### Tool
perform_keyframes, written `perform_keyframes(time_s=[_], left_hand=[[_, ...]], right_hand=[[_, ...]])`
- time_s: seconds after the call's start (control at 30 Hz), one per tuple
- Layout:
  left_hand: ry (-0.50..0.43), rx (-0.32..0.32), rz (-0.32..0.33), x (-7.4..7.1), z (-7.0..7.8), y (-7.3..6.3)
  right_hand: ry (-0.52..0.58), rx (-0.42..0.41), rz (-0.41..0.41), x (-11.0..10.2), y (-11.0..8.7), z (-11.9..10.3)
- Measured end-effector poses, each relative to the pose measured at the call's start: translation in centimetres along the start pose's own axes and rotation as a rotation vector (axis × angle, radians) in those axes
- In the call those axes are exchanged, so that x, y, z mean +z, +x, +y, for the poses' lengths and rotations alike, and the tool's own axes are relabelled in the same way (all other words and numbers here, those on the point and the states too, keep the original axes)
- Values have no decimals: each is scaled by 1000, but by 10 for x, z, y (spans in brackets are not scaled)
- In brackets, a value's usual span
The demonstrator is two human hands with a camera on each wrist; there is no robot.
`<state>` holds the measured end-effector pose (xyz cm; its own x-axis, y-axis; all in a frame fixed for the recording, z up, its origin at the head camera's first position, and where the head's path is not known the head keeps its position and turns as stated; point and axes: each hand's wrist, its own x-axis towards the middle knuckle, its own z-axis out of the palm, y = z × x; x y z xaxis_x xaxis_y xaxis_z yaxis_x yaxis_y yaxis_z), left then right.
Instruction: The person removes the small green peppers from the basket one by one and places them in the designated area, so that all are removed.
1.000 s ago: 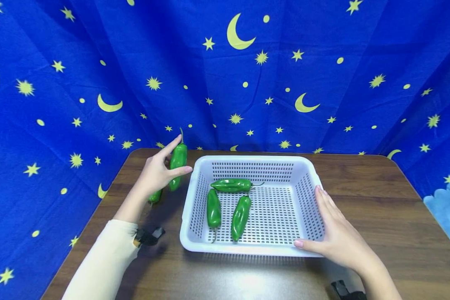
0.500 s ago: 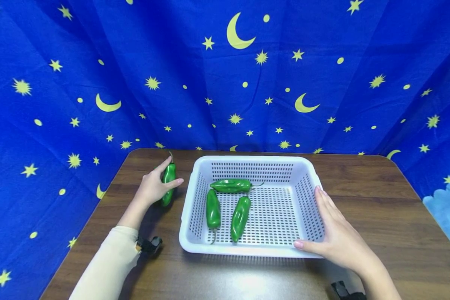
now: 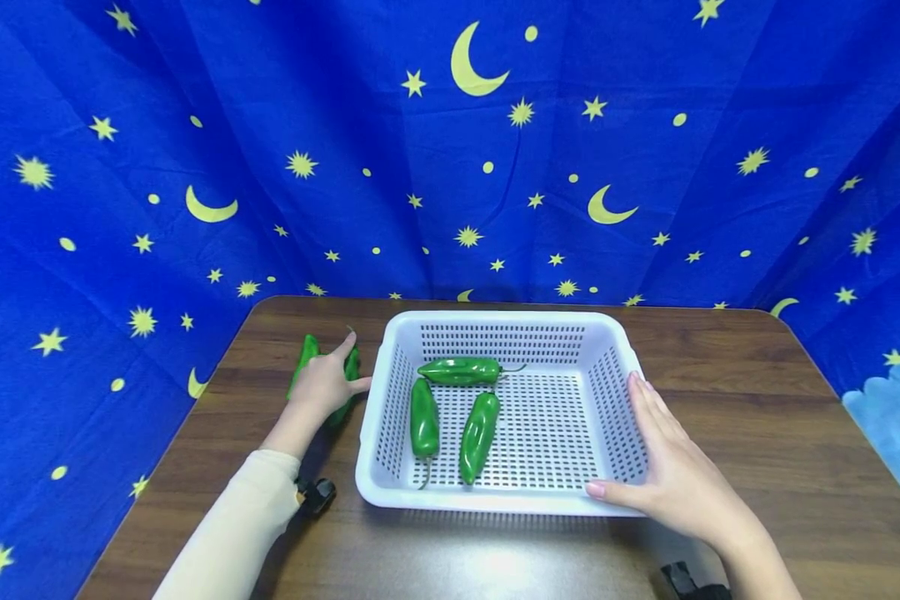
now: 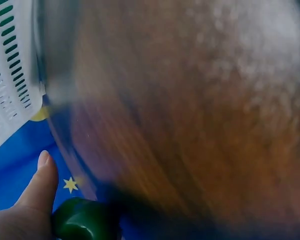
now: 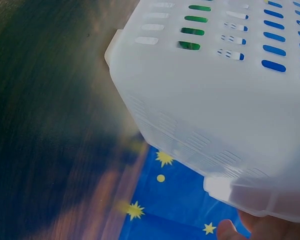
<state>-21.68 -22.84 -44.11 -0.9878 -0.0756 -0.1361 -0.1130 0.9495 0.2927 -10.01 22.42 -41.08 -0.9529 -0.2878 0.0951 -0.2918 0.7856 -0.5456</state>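
Left of the basket, my left hand (image 3: 321,385) holds a green pepper (image 3: 351,367) low over the table, with its index finger along the stem end and its thumb stretched toward the basket. Only the pepper's rounded end (image 4: 85,220) shows beside the thumb (image 4: 40,187) in the left wrist view. Partly hidden behind this hand lies another green pepper (image 3: 305,354). My right hand (image 3: 678,471) rests on the near right corner of the white plastic basket (image 3: 510,500), fingers straight along the right rim and thumb over the front rim. Inside the basket lie three green peppers (image 3: 480,437).
The basket stands on a brown wooden table (image 3: 735,375). Behind the table hangs a blue cloth (image 3: 555,142) with yellow moons and stars. At the far right is a light blue fluffy thing (image 3: 885,433). Slots run through the basket's walls.
My left hand has come down and nearer with the pepper, from above the table to beside the basket. The pepper behind that hand shows more now. My right hand and the basket look almost still.
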Motion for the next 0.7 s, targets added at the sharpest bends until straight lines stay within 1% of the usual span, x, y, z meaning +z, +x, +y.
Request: perform_keyframes(time_s=[0.07, 0.3, 0.4, 0.5, 0.7], left_hand=[[39, 5, -10, -1, 3, 0], [52, -26, -84, -4, 7, -1], [58, -19, -79, -6, 8, -3], [54, -4, -58, -7, 8, -5], [2, 15, -33, -10, 4, -11]], right_hand=[[-2, -7, 7, 0, 0, 0], [9, 5, -5, -1, 0, -2], [7, 4, -5, -1, 0, -2], [-3, -7, 8, -1, 0, -1], [-7, -7, 3, -1, 0, -1]])
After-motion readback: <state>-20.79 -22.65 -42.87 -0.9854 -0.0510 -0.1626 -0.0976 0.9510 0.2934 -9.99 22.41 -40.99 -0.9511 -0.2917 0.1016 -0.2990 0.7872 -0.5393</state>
